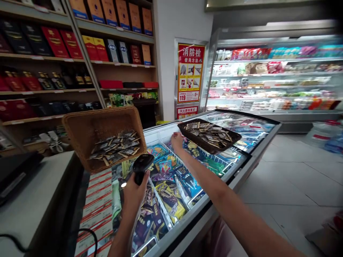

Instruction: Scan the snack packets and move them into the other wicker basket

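Note:
My left hand is wrapped round a black handheld barcode scanner, whose head points away over the open part of a chest freezer. Farther back, my right hand is stretched to the far side of the freezer with its fingers curled. What those fingers hold, if anything, is too small to tell. Just right of it, a dark shallow basket of small packets rests on the glass lid. Wrapped ice creams in bright packs lie below both hands, split by white wire dividers.
A brown wicker basket with small packets stands tilted at the freezer's left end. Price labels line that side, beside a grey counter with a black cable. Shelves of boxed bottles and a lit chiller stand behind. Tiled floor lies right.

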`<state>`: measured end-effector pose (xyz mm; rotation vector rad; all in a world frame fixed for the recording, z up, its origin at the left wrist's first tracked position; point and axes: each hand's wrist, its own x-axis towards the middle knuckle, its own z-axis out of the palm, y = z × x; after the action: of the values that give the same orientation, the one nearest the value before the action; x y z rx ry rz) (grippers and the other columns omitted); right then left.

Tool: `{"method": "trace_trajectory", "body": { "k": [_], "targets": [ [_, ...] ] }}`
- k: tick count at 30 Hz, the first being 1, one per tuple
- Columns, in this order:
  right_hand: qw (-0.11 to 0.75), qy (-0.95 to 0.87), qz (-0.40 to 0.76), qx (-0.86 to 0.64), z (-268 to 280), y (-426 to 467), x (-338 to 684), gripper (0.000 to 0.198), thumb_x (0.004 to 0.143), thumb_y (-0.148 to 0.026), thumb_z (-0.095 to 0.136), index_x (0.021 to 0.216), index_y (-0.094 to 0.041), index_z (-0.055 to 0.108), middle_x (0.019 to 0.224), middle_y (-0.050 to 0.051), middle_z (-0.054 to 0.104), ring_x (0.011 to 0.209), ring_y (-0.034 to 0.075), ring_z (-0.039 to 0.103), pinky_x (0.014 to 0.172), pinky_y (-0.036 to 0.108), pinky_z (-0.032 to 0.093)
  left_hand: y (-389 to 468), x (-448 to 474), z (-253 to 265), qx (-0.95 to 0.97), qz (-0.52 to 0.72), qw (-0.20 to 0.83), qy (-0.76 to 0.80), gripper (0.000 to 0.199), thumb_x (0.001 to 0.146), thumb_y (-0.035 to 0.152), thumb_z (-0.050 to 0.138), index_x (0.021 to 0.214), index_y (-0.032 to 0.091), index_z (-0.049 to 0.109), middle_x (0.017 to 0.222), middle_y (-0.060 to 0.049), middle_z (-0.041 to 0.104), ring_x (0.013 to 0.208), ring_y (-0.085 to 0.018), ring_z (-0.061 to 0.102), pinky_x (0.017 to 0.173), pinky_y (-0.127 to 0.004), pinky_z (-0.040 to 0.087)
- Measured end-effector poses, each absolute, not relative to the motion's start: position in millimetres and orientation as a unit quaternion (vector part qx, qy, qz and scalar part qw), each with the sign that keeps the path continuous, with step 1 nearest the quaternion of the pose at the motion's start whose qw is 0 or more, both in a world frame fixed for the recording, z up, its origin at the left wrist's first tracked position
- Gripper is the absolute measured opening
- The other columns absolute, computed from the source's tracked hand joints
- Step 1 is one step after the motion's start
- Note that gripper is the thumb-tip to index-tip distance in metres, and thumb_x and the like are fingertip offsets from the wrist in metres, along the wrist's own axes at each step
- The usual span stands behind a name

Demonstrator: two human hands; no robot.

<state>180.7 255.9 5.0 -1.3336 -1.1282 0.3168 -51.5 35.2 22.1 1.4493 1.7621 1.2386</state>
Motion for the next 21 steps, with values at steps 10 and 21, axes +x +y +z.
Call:
{"method": "trace_trajectory", "body": {
  "k": [10,21],
  "targets": [
    [0.317,-0.855,0.006,-0.411,-17.9,249.5,-5.3,0.022,0.096,-0.02,0.058,0.115,-0.018,0.069,0.121,0.013,0.07,0.12,0.028,0.057,0.105,0.039,0.045,33.2,-58.5,20.1,0.51,0.488,0.26,0.658,0.052,0.08,0.071,0.063,0.091,0.022,0.072,0.054,0.0,0.062,0.053,-0.024,0.062,0.051,-0.031,0.044],
    [0.426,-0.776,0.15,-0.441,-7.5,204.1,82.6,0.035,0.094,-0.009,0.051,0.115,-0.023,0.075,0.131,0.007,0.069,0.118,0.024,0.063,0.105,0.036,0.046,30.8,-51.0,28.0,0.504,0.49,0.279,0.654,0.05,0.079,0.072,0.063,0.086,0.023,0.067,0.053,0.002,0.058,0.053,-0.022,0.061,0.052,-0.03,0.047]
  ]
}}
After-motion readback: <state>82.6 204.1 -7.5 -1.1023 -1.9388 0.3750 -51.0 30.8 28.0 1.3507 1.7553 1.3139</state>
